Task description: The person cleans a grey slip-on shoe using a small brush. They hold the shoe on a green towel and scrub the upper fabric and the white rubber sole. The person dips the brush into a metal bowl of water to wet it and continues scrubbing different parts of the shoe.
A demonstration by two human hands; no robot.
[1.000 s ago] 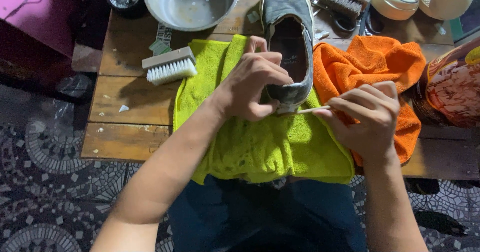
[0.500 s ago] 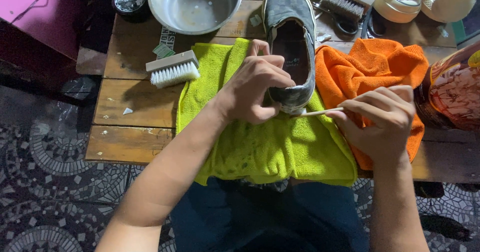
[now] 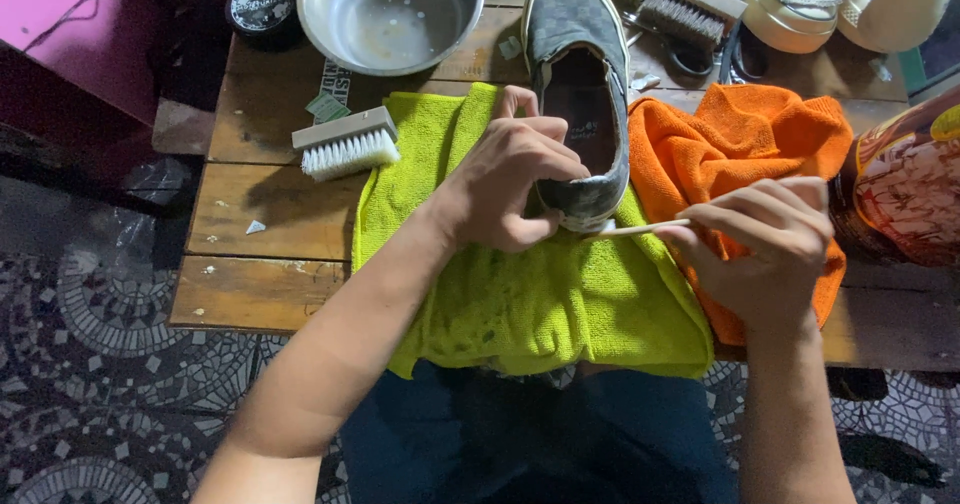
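Centrally, a grey checkered slip-on shoe (image 3: pixel 578 84) lies on a lime-green cloth (image 3: pixel 520 294) spread over the near edge of a wooden table (image 3: pixel 260 244), its toe pointing away from the person and its heel toward them. Left hand (image 3: pixel 510 179): fingers curled around the heel of the shoe, gripping it from the left side. Right hand (image 3: pixel 765 249): fingertips pressed together, pinching a thin pale stick (image 3: pixel 645 228) whose far tip touches the white sole edge at the heel. An orange cloth (image 3: pixel 740 134) lies crumpled just beside the shoe on the right, partly under the right hand. Left of the green cloth rests a wooden brush with white bristles (image 3: pixel 345 144); beyond it stand a steel bowl (image 3: pixel 390 14) and a small round black tin (image 3: pixel 262 6). Two further brushes (image 3: pixel 680 4) lie near the toe of the shoe. A patterned container (image 3: pixel 905 184) sits at the right edge of the view.
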